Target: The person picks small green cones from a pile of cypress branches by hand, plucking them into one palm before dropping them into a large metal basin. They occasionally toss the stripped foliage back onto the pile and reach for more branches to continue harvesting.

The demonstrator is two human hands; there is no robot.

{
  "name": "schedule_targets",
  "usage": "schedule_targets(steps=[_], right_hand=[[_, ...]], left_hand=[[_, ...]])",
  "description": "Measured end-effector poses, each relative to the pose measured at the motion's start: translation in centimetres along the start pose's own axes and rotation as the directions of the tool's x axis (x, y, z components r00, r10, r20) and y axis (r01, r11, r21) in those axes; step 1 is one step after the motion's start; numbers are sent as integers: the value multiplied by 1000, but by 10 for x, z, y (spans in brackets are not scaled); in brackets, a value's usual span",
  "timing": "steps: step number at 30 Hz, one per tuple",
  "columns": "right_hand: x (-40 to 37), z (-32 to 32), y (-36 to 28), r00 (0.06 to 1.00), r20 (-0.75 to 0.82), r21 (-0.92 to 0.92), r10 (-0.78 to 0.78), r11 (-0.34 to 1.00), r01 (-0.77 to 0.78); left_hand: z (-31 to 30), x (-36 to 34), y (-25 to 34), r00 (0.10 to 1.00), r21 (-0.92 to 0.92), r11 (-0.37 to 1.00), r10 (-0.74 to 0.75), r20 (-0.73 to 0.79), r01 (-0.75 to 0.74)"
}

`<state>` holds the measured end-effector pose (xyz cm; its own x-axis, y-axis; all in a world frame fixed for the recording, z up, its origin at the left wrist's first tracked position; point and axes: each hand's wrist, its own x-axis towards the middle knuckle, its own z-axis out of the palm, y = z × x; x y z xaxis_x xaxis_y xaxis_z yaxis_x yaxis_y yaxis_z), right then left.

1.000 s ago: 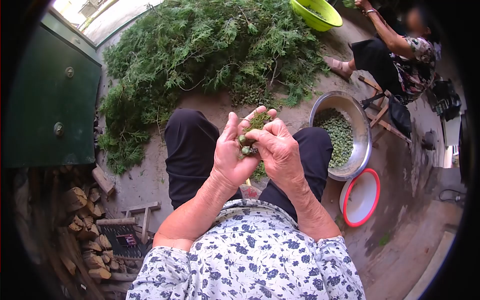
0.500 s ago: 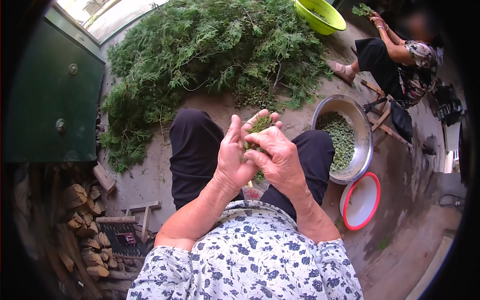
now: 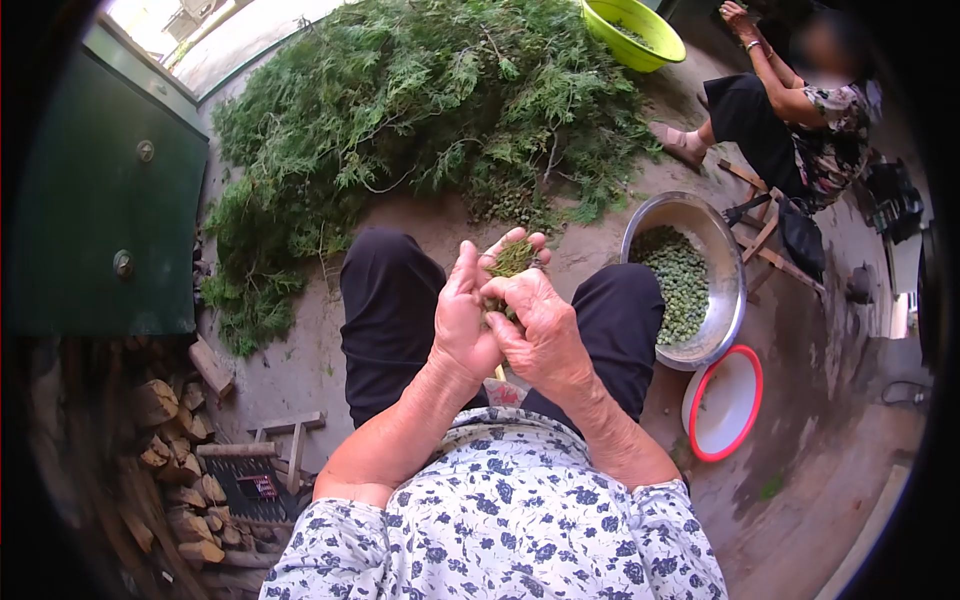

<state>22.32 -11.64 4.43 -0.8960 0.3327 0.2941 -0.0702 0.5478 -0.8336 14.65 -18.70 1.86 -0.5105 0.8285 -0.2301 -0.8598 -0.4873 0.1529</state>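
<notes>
Above my lap, my left hand point(image 3: 468, 325) is cupped palm up around a small evergreen sprig point(image 3: 513, 258), its thumb raised and its fingers behind the greenery. My right hand point(image 3: 543, 335) is closed over the lower part of the sprig, thumb and forefinger pinching at it inside the left palm. What exactly sits between those fingertips is mostly hidden. To the right of my knee, a steel basin point(image 3: 736, 280) holds many small green cones point(image 3: 680, 285).
A large heap of evergreen branches point(image 3: 420, 110) lies ahead. A red-rimmed white basin point(image 3: 722, 415) leans beside the steel one. Beyond are a yellow-green basin point(image 3: 630, 50) and a seated person point(image 3: 800, 110). Split firewood point(image 3: 165, 420) and a low stool point(image 3: 240, 475) are left, below a green cabinet point(image 3: 100, 190).
Both hands stay together on the sprig, and the right hand has shifted slightly left and down. The seated person's hands have moved up toward the frame's edge.
</notes>
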Motion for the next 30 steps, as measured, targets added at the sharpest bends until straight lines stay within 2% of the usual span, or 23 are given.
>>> schedule_targets(steps=[3, 5, 7, 9, 11, 13, 14, 16, 17, 19, 20, 21, 22, 23, 25, 26, 27, 28, 29, 30], right_hand=[[-3, 1, -2, 995, -98, 31, 12, 999, -9], [-6, -7, -6, 984, -141, 138, 109, 986, -90], [-7, -24, -3, 931, -198, 298, 308, 923, -242], [-6, -53, 17, 898, -338, 263, 282, 944, -198], [-7, -84, 46, 799, -483, 302, 358, 925, -231], [-13, -120, 68, 719, -577, 205, 387, 921, -331], [-18, -136, 86, 675, -610, 203, 415, 905, -373], [-40, -169, 136, 608, -656, 228, 448, 885, -406], [-48, -182, 154, 560, -685, 190, 467, 856, -481], [-75, -209, 205, 527, -717, 223, 456, 867, -447], [-88, -223, 226, 503, -736, 220, 453, 863, -456], [-95, -229, 238, 474, -754, 216, 455, 853, -475], [-92, -226, 225, 443, -795, 134, 414, 833, -538], [-87, -223, 209, 410, -835, 53, 366, 796, -602], [-82, -216, 208, 444, -796, 126, 413, 829, -545], [-77, -214, 202, 472, -752, 196, 460, 840, -507], [-72, -204, 197, 472, -773, 170, 424, 855, -490], [-61, -194, 188, 481, -780, 148, 399, 866, -478], [-51, -184, 179, 489, -787, 126, 375, 875, -467], [-40, -174, 168, 509, -781, 122, 361, 888, -444]], left_hand=[[0, 2, 2, 1000, -53, 998, 21, 2, -20], [3, 2, 4, 1000, -99, 995, 20, -22, -22], [4, 3, 5, 1000, -134, 991, 13, 3, -13], [8, 3, 7, 999, -113, 993, 23, -48, -28], [9, 2, 8, 997, -80, 996, 25, -72, -31], [8, 0, 9, 991, -36, 999, 35, -133, -40], [11, -1, 9, 975, 52, 998, 57, -215, -47], [-3, 0, 8, 959, 109, 994, 20, -283, 11], [-13, -1, 7, 958, 152, 988, 14, -287, 31], [-33, -3, 1, 955, 293, 955, 34, -294, 56], [-46, -2, -4, 957, 303, 951, 32, -289, 60], [-60, -2, -9, 951, 389, 917, 40, -306, 87], [-61, -5, -12, 940, 503, 854, 53, -338, 133], [-73, -4, -13, 951, 656, 733, 43, -308, 179], [-84, -8, -11, 973, 889, 396, -56, -225, 228], [-89, -10, -11, 980, 942, 278, -107, -165, 189], [-92, -10, -10, 981, 978, 156, -162, -110, 135], [-86, -13, -10, 976, 990, 47, -177, -126, 136], [-90, -15, -11, 978, 989, 41, -160, -136, 145], [-110, -14, -7, 972, 998, 13, -227, 59, -58]])
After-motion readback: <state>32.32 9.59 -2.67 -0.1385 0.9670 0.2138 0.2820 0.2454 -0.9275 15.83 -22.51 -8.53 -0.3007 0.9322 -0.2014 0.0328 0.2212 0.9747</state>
